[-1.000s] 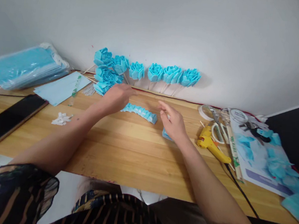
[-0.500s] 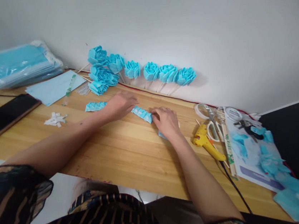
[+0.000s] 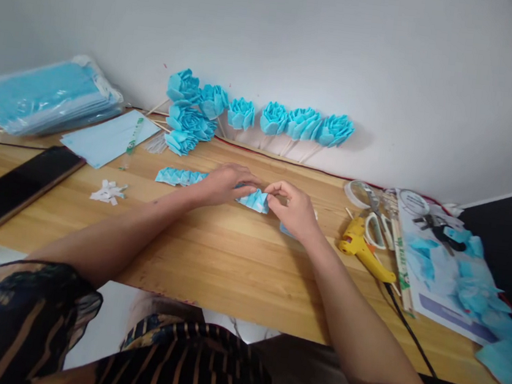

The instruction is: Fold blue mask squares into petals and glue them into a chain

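A row of overlapping, folded light-blue fabric petals [image 3: 179, 176] lies across the wooden table in front of me. My left hand [image 3: 226, 185] rests over the middle of it, fingers stretched out and pointing right, hiding part of the row. At the right end, my right hand [image 3: 293, 208] has thumb and forefinger pinched on the last folded petal [image 3: 255, 200]. Partly covered by that hand is a light-blue piece [image 3: 285, 229] on the table.
Finished blue flowers on sticks [image 3: 273, 119] lean against the wall. To the left are bagged masks [image 3: 49, 94], a flat blue sheet [image 3: 105, 138], a phone [image 3: 20, 185] and white scraps [image 3: 108, 192]. A yellow glue gun [image 3: 367, 248], scissors [image 3: 377, 221] and blue scraps [image 3: 479, 297] lie right.
My left hand has slid right along the row, uncovering more of its left part. My right thumb and forefinger have closed on the right end. The whole view has shifted slightly.
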### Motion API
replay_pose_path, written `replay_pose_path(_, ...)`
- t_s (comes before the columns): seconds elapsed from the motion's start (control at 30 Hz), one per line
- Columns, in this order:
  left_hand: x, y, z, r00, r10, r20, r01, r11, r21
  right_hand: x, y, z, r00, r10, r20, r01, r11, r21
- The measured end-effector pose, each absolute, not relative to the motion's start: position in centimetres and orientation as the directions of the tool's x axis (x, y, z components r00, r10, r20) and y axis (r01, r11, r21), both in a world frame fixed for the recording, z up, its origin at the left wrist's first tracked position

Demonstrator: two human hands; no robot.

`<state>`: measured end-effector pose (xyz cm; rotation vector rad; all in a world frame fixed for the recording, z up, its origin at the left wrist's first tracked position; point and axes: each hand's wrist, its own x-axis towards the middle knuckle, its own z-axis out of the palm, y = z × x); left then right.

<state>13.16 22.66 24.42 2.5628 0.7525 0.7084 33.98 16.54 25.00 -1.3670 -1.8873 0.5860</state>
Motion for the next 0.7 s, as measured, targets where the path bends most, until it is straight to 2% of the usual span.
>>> replay_pose_path(0.13,13.2,22.4,24.8,0.686,0.644,0.338,0.347,-0.699,0.625,34.2,16.5,25.2,-0.179,0.961,0.21,0.499,0.273,-0.823)
replay_pose_path(0.23,13.1,22.1,25.1,0.654,0.681,0.329,0.326,-0.646,0.69,34.3,16.3,25.4,-0.185,0.969,0.163,0.454,0.232,-0.86)
replay_pose_path(0.33,13.2,21.9,25.2,0.617,0.707,0.345,0.312,-0.623,0.717,34.1,16.1,25.5,-0.232,0.962,0.145,0.498,0.246,-0.832)
replay_pose_path(0.5,13.3,21.8,25.5,0.64,0.666,0.383,0.259,-0.656,0.708,33.6,15.8,25.6,-0.249,0.944,0.216,0.584,0.325,-0.744)
replay_pose_path(0.7,12.4,22.3,25.9,0.633,0.721,0.281,0.32,-0.574,0.754,33.9,15.8,25.9,-0.182,0.955,0.235,0.635,0.296,-0.714)
